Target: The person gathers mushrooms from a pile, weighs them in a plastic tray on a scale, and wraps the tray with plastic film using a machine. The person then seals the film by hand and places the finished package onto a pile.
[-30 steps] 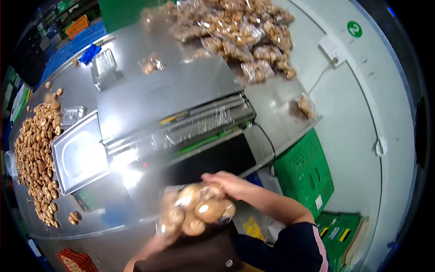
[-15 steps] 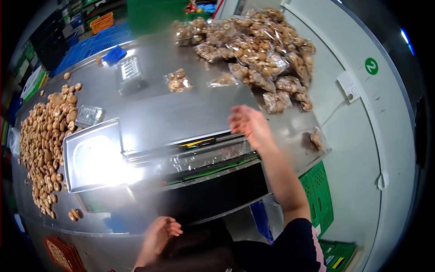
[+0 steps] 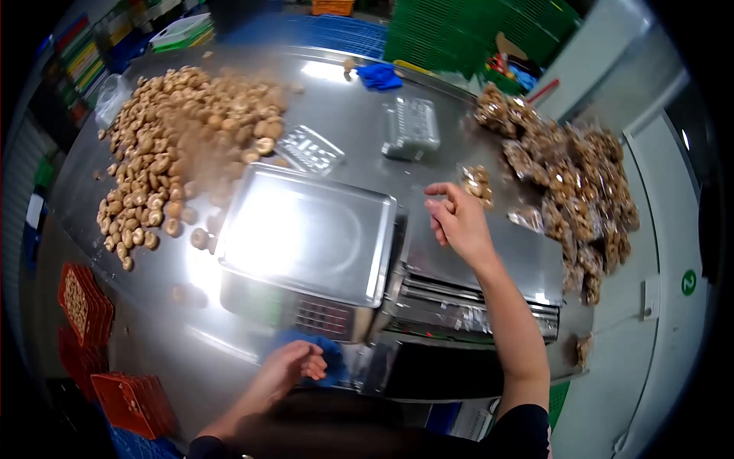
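My right hand [image 3: 461,223] hovers over the flat metal top of the wrapping machine [image 3: 508,256], index finger stretched and the others bent, holding nothing. Loosely curled and with nothing visible in it, my left hand [image 3: 294,367] is beside a blue cloth [image 3: 330,358] below the scale's keypad [image 3: 325,317]. The scale's shiny metal pan [image 3: 321,237] lies between my hands and the loose brown mushrooms [image 3: 164,153]. A clear plastic tray [image 3: 310,150] rests beyond the pan, and a stack of clear trays [image 3: 413,128] stands farther back. One wrapped mushroom pack [image 3: 477,183] lies past my right hand.
A large heap of wrapped mushroom packs [image 3: 573,183] covers the right end of the steel table [image 3: 252,348]. Red crates [image 3: 134,402] stand low on the left. Green crates [image 3: 466,38] rise behind the table, and a pale wall [image 3: 634,344] bounds the right.
The view has swung left, bringing the mushroom pile and scale nearer the middle. My right hand now shows over the near-left part of the machine's top. My left hand's fingers are more curled.
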A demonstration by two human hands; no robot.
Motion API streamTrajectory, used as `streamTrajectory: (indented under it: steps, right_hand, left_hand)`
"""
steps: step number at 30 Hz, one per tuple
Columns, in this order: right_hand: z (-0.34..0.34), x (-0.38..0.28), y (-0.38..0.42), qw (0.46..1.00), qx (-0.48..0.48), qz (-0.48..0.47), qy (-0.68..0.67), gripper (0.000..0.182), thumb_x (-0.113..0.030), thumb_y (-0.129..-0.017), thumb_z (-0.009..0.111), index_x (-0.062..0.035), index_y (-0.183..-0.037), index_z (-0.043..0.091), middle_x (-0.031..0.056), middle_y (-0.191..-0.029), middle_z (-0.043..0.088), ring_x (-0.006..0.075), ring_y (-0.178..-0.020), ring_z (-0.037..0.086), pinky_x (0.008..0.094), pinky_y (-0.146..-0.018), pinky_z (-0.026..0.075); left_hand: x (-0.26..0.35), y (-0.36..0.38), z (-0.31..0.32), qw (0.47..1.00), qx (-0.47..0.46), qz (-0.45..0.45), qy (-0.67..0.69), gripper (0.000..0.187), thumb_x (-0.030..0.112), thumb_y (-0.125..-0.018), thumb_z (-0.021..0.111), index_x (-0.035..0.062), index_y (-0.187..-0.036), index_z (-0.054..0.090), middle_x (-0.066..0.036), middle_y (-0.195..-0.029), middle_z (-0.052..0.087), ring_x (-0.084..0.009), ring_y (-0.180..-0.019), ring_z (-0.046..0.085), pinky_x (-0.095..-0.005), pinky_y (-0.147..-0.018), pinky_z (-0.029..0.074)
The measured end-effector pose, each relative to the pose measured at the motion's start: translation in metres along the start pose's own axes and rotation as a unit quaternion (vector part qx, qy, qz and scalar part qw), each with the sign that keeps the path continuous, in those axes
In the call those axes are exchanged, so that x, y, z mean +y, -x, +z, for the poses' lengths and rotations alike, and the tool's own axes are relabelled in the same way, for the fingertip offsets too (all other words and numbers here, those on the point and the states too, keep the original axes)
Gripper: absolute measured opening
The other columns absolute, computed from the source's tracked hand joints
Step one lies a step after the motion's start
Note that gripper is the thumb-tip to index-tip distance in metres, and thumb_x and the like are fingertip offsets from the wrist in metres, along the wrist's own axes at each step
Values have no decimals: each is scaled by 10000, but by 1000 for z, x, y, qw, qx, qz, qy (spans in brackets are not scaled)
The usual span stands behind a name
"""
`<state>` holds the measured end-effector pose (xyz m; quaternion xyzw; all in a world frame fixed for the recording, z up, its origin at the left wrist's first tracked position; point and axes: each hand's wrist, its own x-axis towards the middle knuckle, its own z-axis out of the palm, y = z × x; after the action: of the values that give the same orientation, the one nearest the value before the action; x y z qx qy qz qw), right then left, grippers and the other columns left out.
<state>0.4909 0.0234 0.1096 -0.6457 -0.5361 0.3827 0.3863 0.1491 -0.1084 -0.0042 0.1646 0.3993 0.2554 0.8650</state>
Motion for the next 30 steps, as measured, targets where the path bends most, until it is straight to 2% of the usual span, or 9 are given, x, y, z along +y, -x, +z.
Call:
streamTrajectory:
  steps: [2, 5, 6, 8, 11, 17, 20, 24, 30]
  right_hand:
    - [37, 4, -54, 997, -53, -48, 26, 277, -93, -866, 620, 19, -1116, 579, 56, -808, 619, 95, -654, 594, 236, -579, 489]
    - [105, 18, -131, 973, -32, -142, 176, 379, -79, -802, 649, 49, -1147, 562, 146, -939, 649, 196, -787, 639, 302, -710, 516]
    - [126, 10, -151, 973, -51, -79, 212, 483, -141, -759, 708, 49, -1173, 546, 178, -1090, 619, 281, -994, 607, 349, -877, 476]
    - [166, 11, -182, 948, -22, -109, 298, 532, -179, -743, 735, 38, -1188, 539, 180, -1149, 590, 301, -1077, 563, 371, -934, 444]
    - [210, 52, -241, 918, -28, -97, 383, 726, -275, -680, 802, 19, -1257, 474, 182, -1271, 512, 325, -1205, 471, 399, -1019, 382]
    - [246, 79, -283, 892, -68, 24, 446, 967, -364, -537, 883, 29, -1285, 413, 183, -1324, 465, 327, -1250, 432, 379, -1036, 371]
    - [248, 72, -276, 896, -36, 12, 443, 979, -365, -496, 902, 18, -1263, 431, 195, -1247, 529, 338, -1197, 483, 389, -1000, 408]
    - [255, 40, -272, 903, -46, 23, 428, 896, -330, -491, 901, 14, -1198, 470, 191, -1134, 598, 339, -1136, 525, 405, -947, 445]
    - [254, 40, -266, 875, -19, -10, 483, 848, -319, -483, 904, 8, -1141, 481, 174, -1112, 599, 342, -1067, 547, 406, -915, 464]
  left_hand:
    - [34, 6, -27, 999, 17, 32, -3, 265, 203, -954, 488, -41, -1010, 575, -176, -839, 658, -254, -700, 663, -312, -654, 533]
    - [78, 21, -73, 993, 78, 77, -52, 224, 167, -944, 500, -34, -1006, 578, -155, -836, 660, -226, -718, 660, -292, -644, 520]
    - [87, 25, -88, 974, 123, 132, -140, 203, 146, -935, 512, -26, -1018, 580, -137, -849, 661, -213, -743, 655, -278, -660, 513]
    - [104, 33, -126, 857, 223, 229, -404, 219, 120, -879, 587, 4, -1064, 592, -128, -930, 650, -223, -878, 636, -282, -768, 494]
    - [133, 32, -182, 607, 271, 282, -692, 504, 210, -749, 707, 112, -1216, 546, -182, -1313, 449, -375, -1268, 384, -514, -1035, 296]
    - [174, -11, -270, 530, 213, 273, -774, 509, 236, -747, 713, 234, -1226, 539, -125, -1361, 413, -379, -1316, 319, -590, -1047, 234]
    - [224, -42, -298, 522, 318, 316, -726, 387, 154, -790, 657, 155, -1166, 561, -133, -1286, 490, -367, -1261, 394, -532, -1038, 275]
    - [307, -38, -280, 618, 538, 334, -466, 294, 55, -835, 596, 43, -1128, 568, -163, -1232, 535, -357, -1201, 464, -433, -1016, 341]
    - [285, -37, -243, 686, 498, 390, -359, 308, -19, -831, 574, 16, -1137, 567, -162, -1211, 545, -291, -1141, 529, -352, -964, 401]
